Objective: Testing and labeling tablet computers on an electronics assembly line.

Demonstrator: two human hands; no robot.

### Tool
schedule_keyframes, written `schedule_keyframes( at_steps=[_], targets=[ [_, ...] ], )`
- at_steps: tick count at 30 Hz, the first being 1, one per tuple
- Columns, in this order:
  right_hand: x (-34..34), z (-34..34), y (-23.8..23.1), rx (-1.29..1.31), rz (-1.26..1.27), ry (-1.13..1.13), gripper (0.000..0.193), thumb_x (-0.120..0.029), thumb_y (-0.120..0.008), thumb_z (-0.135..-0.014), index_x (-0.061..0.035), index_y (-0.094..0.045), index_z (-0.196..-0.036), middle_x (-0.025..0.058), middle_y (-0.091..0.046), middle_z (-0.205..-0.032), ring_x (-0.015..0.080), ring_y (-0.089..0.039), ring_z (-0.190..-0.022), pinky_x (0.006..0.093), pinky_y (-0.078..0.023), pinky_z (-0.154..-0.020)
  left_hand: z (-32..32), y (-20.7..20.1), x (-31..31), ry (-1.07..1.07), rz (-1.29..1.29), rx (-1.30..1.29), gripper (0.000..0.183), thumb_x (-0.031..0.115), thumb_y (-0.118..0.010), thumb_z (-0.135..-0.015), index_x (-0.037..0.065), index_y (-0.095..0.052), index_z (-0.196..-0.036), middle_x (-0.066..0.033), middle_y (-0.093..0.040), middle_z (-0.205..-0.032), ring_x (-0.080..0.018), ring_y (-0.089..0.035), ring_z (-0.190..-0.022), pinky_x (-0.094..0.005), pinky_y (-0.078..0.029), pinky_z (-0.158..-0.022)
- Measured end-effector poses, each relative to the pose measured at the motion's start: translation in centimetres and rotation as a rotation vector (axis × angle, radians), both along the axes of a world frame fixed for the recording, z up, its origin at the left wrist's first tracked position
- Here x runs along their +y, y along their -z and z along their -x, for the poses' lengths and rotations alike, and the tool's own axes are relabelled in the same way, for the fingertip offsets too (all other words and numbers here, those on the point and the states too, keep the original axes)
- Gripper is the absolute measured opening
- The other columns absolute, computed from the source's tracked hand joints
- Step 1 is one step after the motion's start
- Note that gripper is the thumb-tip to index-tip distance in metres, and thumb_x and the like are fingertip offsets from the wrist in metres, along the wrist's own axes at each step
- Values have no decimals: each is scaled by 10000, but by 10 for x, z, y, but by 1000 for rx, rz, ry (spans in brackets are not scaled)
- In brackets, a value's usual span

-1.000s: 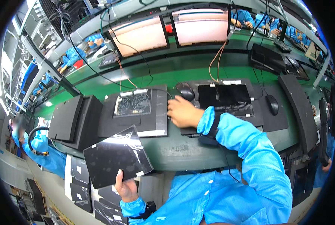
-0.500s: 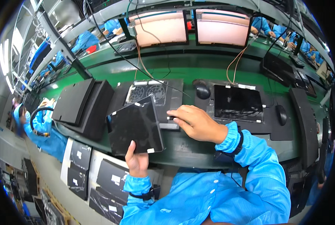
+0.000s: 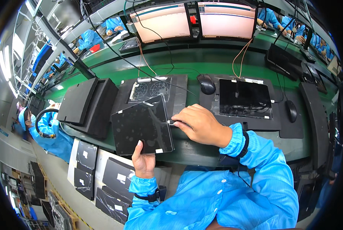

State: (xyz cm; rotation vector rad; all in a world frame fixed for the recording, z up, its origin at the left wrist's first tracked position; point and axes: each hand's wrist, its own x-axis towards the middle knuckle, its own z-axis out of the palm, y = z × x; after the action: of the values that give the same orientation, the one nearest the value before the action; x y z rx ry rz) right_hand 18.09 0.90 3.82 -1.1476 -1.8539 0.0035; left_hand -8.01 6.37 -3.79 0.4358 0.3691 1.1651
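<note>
A black tablet (image 3: 139, 126) in film, with white tabs at its edges, is tilted above the near edge of the bench. My left hand (image 3: 143, 163) grips its lower edge, thumb on the screen and fingers behind. At the tablet's right edge, my right hand (image 3: 200, 124) pinches a cable plug (image 3: 170, 122) with a pale tip. The tip meets the edge; whether it is seated I cannot tell. A second tablet (image 3: 245, 99) lies on a dark pad to the right, with a plug (image 3: 273, 101) at its right side.
Behind the held tablet is a dark fixture (image 3: 150, 90) with two round patterns. Two mice (image 3: 206, 84) rest on the bench. Black foam boxes (image 3: 89, 107) stand at left, above film-covered panels (image 3: 117, 176). Two monitors (image 3: 227, 23) and hanging cables are at the back; co-workers sit beyond.
The plug in my right hand has come up against the tablet's right edge, where a gap showed before. The tablet has turned slightly and shifted a little to the right.
</note>
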Motion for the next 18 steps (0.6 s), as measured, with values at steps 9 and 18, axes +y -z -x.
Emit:
schedule_keyframes(
  at_steps=[9, 18],
  targets=[
    [19, -21, 8, -134, 41, 42, 169, -124, -737, -902, -26, -682, -1029, 124, -684, -891, 346, -657, -875, 441, -504, -908, -18, -8, 37, 149, -52, 157, 367, 75, -626, -1003, 3, -587, -1360, -150, -654, -1352, -290, -637, -1252, -463, -494, -1108],
    [55, -36, 47, -325, 106, 357, 802, -722, -669, -847, -71, -668, -1316, 220, -630, -1202, 364, -577, -1207, 681, -261, -1163, -77, -9, 131, 333, 103, 241, 205, 46, -641, -995, -22, -648, -1188, -146, -691, -1215, -292, -672, -1141, -449, -533, -1076]
  ],
)
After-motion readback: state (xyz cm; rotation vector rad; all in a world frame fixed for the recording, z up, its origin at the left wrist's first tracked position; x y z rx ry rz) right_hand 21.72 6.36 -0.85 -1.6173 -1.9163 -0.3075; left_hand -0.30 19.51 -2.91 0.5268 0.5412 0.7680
